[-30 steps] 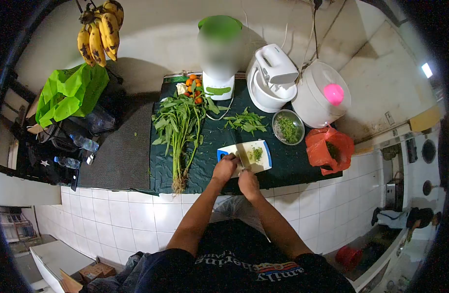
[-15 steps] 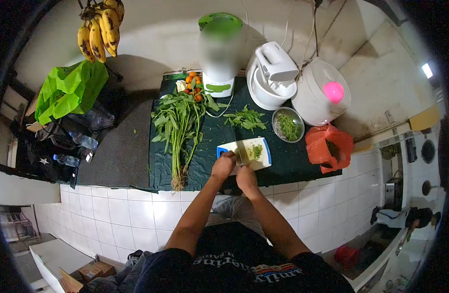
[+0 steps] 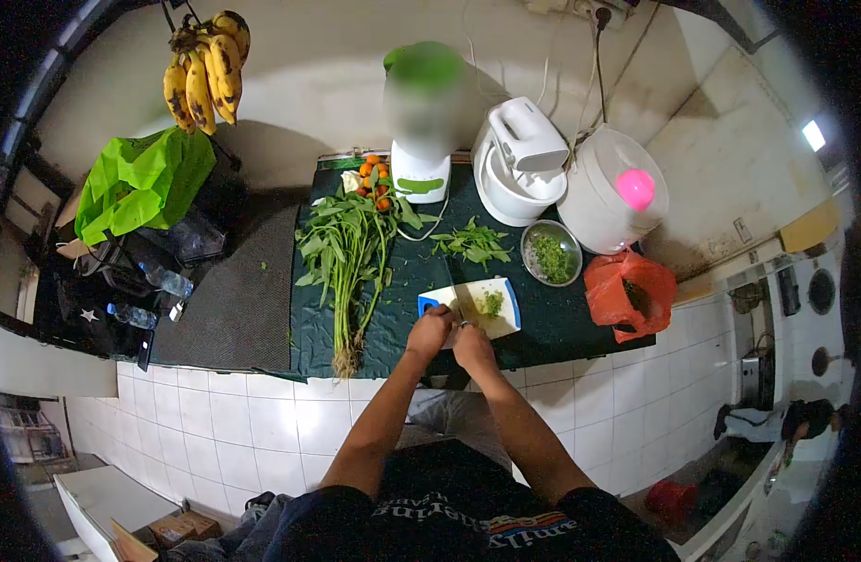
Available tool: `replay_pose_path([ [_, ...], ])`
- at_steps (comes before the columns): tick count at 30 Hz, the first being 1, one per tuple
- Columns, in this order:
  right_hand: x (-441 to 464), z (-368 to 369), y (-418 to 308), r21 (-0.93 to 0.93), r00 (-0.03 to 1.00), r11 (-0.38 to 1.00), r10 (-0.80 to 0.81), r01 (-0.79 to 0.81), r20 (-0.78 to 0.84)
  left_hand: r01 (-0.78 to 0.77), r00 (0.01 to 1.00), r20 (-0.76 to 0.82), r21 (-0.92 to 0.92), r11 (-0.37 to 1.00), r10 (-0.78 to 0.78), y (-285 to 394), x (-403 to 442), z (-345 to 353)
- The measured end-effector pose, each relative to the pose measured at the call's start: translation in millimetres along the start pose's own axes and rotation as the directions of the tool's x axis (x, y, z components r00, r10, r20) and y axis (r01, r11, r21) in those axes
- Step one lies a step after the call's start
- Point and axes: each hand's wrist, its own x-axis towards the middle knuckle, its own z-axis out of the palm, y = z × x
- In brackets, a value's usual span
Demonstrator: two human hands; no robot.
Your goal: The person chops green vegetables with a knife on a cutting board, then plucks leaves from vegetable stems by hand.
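Note:
A white cutting board with blue ends (image 3: 505,321) lies near the counter's front edge. Chopped greens (image 3: 490,303) rest on its right half. My right hand (image 3: 472,345) is closed around the handle of a knife (image 3: 462,298), whose blade points away over the board. Beside the blade, my left hand (image 3: 431,330) is closed at the board's left end; what its fingers hold is too small to make out. Behind the board is a pile of loose leaves (image 3: 473,243). A metal bowl (image 3: 552,277) with cut greens (image 3: 550,256) stands to the right.
Leafy stalks with roots (image 3: 344,272) lie at left, near small orange fruits (image 3: 374,171). A blender (image 3: 421,173), a white mixer (image 3: 527,140), a white container (image 3: 603,211) and a red bag (image 3: 627,295) line the back and right. A person (image 3: 777,421) is at far right.
The camera view has tilted slightly, so the counter appears a little lower. Both hands stay at the board, with the knife still in my right hand.

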Motion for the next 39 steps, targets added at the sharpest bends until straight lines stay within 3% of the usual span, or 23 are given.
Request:
replay_pose_path([
  [6,-13.9,20.9,9.6,0.002,0.994,1.0,0.029,-0.029,-0.102,0.028,0.999,-0.04,0.014,1.0,-0.028,6.1,-2.8,-0.3],
  [9,-13.4,20.0,9.7,-0.023,0.999,0.999,0.044,-0.044,0.006,0.029,1.0,-0.002,0.043,0.999,-0.029,8.8,-1.3,-5.3],
  [13,3.0,16.0,2.1,0.002,0.999,0.999,0.047,-0.047,-0.002,0.002,1.0,-0.022,0.024,1.0,-0.002,6.7,-3.5,-3.4],
  [16,-8.7,-0.7,-9.7,0.023,0.991,0.998,-0.056,0.059,-0.125,0.035,0.999,-0.011,0.011,0.999,-0.035,3.9,-1.5,-4.1],
  [18,-26.6,-7.5,-14.0,-0.012,0.999,0.999,-0.039,0.039,-0.019,0.042,0.999,0.012,0.043,0.998,-0.042,6.5,-0.7,-5.5],
  [21,-13.5,24.6,8.7,-0.033,0.998,0.999,0.032,-0.034,-0.056,0.048,0.999,-0.013,0.031,0.998,-0.047,6.3,-2.8,-4.6],
  [22,-9.6,27.0,12.2,-0.019,0.999,0.998,0.053,-0.053,0.01,0.054,0.999,-0.006,0.032,0.998,-0.054,7.5,-8.0,-4.1],
  [26,-0.8,16.4,0.8,-0.023,0.996,1.0,0.011,-0.013,-0.083,0.042,0.998,-0.038,0.018,0.999,-0.042,14.7,-1.7,-7.4],
  [30,-8.3,16.9,0.8,-0.02,1.0,0.999,-0.025,0.024,-0.012,0.016,1.0,-0.017,0.062,0.998,-0.015,6.7,-1.8,-5.5],
  [33,-22.4,24.2,4.9,-0.003,0.992,0.995,0.1,-0.1,-0.072,0.01,1.0,-0.021,0.093,0.996,-0.008,8.0,-2.8,-5.3],
  [36,-19.7,24.0,7.9,-0.021,0.999,0.999,0.031,-0.032,-0.029,0.018,1.0,-0.013,0.134,0.991,-0.016,13.6,-6.3,-9.1],
  [39,6.3,33.1,11.4,0.053,0.994,0.998,-0.012,0.018,-0.11,-0.001,1.0,-0.015,0.128,0.992,0.003,18.4,-9.7,-12.1],
])
